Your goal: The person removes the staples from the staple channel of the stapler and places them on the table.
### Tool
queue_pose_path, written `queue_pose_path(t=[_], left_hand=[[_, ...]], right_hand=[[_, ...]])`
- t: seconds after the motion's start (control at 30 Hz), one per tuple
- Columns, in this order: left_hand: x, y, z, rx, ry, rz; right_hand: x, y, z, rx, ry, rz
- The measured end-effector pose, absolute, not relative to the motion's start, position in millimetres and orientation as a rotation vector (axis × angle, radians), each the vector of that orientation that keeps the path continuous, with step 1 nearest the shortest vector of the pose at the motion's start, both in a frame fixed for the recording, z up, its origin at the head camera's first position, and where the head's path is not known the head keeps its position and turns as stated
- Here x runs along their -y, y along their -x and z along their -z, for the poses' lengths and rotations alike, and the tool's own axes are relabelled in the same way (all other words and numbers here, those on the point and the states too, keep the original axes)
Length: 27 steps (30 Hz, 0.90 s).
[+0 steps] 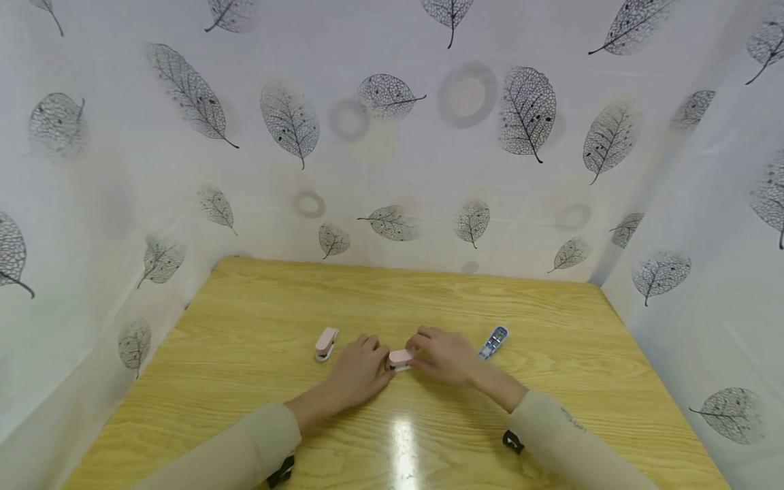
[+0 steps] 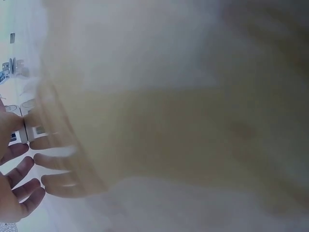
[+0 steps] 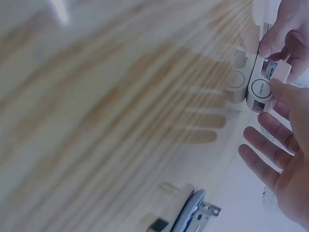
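A small pink-and-white stapler (image 1: 401,358) is on the table between both hands. My right hand (image 1: 446,355) pinches one end of it, with the thumb on its side next to a round mark (image 3: 261,89); the other fingers are spread. At the opposite end, my left hand (image 1: 360,373) grips it with thumb and fingers. The right wrist view shows a gap between the stapler's pink top (image 3: 282,70) and its white base. In the left wrist view, only fingers (image 2: 21,171) and a sliver of the stapler appear at the left edge.
A second pink-and-white stapler (image 1: 327,343) lies left of my left hand. To the right, beyond my right wrist, is a blue stapler (image 1: 493,341) with metal parts showing. The glossy wooden table (image 1: 275,299) meets leaf-patterned sheeting (image 1: 392,163) at its back and sides.
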State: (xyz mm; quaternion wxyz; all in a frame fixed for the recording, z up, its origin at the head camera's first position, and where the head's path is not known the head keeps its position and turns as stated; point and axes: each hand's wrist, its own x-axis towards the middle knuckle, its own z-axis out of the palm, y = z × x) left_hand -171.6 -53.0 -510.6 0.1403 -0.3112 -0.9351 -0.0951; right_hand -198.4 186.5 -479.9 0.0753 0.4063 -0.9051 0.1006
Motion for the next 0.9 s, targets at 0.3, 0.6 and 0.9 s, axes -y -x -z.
queue_pose_path(t=[0.3, 0.6, 0.9], left_hand=[[42.1, 175.3, 509.4, 2.751, 0.863, 0.313], [39.7, 171.5, 513.7, 2.782, 0.773, 0.440], [37.7, 171.0, 511.8, 2.786, 0.736, 0.455]], right_hand=[[-194.5, 203.0, 482.4, 2.780, -1.166, -0.343], [-187.5, 204.5, 485.1, 2.786, -1.215, -0.475], [-183.3, 210.0, 489.7, 2.676, -1.316, -0.374]])
